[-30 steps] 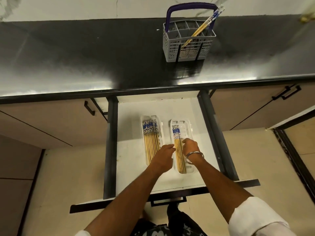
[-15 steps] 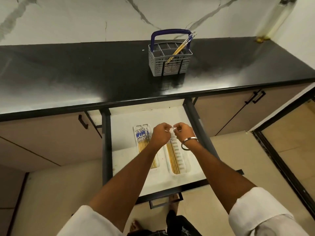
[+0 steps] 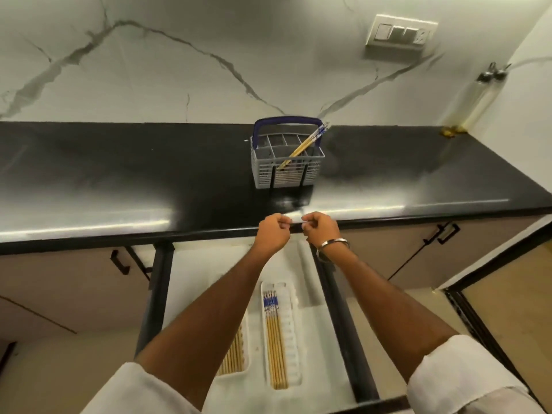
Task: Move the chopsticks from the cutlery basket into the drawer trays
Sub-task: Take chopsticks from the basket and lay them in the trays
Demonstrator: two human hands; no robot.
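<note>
My left hand and right hand hang side by side over the front edge of the black worktop, knuckles up, fingers curled in loose fists, thumbs and forefingers nearly meeting; whether anything is pinched between them I cannot tell, though a thin pale sliver seems to bridge the gap. A metal bangle circles my right wrist, and both forearms stretch forward from rolled white sleeves. Nothing stands between my hands and the grey cutlery basket, which sits on the worktop just beyond them, its blue handle upright. A few chopsticks lean in it, tips pointing up and to the right. Below my arms the drawer is pulled open. Two white trays lie in it side by side: the right tray holds a neat row of chopsticks along its left side, while the left tray, also loaded, is largely hidden by my left forearm. Behind the worktop rises a veined marble wall with a switch plate, and two slim bottles lean in the far right corner.
</note>
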